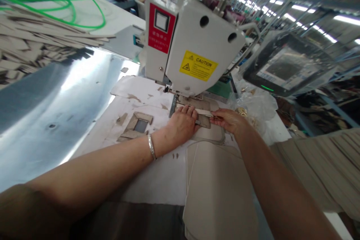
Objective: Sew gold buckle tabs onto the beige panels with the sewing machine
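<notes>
Pressing a beige layered workpiece [201,114] flat with the left hand [181,125], fingers spread and unclenched, just in front of the presser foot [172,95] of a white industrial sewing machine [202,41]; right hand [229,120] pinching the workpiece's top strip. Judged step: positioning at the needle; next move calling for steady alignment. Paper-covered bench [146,99] carrying stacked beige panels [216,191]; ceiling lights [298,15] overhead, wrapped control screen [287,63] alongside.
</notes>
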### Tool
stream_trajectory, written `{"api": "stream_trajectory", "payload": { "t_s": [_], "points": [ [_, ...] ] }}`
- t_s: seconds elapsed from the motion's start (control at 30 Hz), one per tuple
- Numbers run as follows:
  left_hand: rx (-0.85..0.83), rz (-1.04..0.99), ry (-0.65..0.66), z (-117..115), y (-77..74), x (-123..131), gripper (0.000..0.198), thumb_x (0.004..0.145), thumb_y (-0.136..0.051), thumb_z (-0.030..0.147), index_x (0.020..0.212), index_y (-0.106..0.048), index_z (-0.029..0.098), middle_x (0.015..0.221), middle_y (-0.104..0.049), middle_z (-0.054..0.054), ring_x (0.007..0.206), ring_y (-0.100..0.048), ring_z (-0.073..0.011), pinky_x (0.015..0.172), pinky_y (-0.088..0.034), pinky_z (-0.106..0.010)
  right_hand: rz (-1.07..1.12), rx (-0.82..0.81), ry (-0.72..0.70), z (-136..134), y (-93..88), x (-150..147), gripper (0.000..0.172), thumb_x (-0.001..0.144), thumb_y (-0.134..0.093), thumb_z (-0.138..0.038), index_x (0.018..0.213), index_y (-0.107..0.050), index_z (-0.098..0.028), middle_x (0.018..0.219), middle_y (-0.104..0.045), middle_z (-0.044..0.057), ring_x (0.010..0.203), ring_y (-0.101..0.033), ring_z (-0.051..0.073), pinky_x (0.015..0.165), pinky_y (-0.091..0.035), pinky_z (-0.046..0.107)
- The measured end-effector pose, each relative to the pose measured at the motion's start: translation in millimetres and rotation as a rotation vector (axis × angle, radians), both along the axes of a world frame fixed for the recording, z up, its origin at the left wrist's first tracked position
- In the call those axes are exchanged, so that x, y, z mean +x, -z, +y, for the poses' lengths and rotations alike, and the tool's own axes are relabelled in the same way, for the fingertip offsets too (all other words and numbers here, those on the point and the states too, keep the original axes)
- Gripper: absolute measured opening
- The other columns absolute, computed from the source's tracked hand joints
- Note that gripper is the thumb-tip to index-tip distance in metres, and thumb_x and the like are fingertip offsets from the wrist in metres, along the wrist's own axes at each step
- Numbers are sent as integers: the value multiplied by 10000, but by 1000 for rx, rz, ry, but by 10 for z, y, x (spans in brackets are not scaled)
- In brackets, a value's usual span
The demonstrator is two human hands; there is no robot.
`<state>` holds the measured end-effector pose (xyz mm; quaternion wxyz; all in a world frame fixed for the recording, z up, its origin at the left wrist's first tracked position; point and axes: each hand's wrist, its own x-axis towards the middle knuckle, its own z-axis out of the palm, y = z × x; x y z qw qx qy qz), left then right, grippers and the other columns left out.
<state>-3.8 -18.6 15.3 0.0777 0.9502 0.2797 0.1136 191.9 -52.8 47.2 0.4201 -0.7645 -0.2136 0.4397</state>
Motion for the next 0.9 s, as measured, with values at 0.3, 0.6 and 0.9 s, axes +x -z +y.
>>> {"api": "stream_trajectory", "payload": {
  "t_s": [0.3,0.6,0.9],
  "points": [
    [10,-3,0,-2,-2,9,523,939,-533,396,1312,-502,31,1418,-488,-207,1319,-448,-316,1077,-362,-432,-174,-51,-36,31,19,-55,272,736,-752,-56,620,-525,-151,527,-578,5,486,-574,91,496,-555,193],
    [68,-12,0,17,64,3,523,940,-528,400,1322,-501,43,1402,-511,-187,1302,-471,-304,1068,-384,-407,-366,-148,-126,-34,116,-5,258,781,-738,-197,661,-510,-179,448,-531,-55,329,-465,70,356,-430,192],
    [99,-15,186,-156,10,390,391,945,-400,147,1306,-483,22,1273,-579,-197,1210,-531,-241,1001,-426,-350,-235,-98,-133,-62,127,5,216,841,-657,-177,694,-499,-177,448,-520,-62,320,-480,75,341,-417,180]
  ]
}}
